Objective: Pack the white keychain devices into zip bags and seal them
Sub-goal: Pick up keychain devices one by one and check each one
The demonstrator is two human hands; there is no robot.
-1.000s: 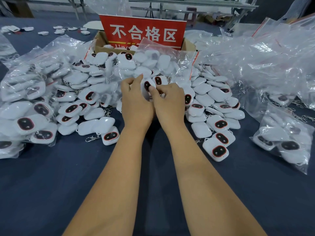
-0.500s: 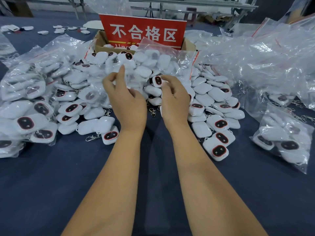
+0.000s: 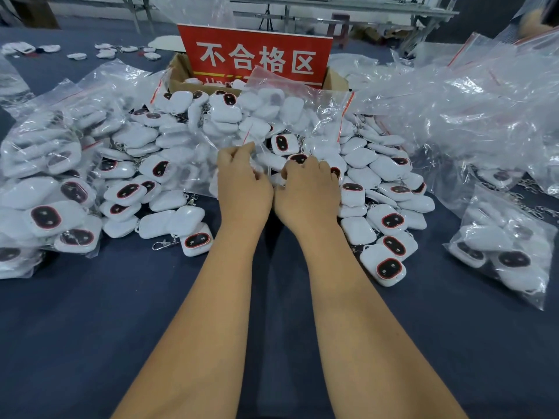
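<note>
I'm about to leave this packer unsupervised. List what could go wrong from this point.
1. The left hand pinches the thin zip bag near its mouth; it could slip or tear.
2. The right hand digs in the loose keychain devices, whose clips may tangle.
3. The red-signed cardboard box sits close; pieces could mix.

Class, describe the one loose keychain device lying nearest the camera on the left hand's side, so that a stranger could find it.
Start at the red sign, then come down the left pile of white devices to its near edge. The keychain device lies face up on blue cloth, apart from the bags, with a metal clasp beside it.
</note>
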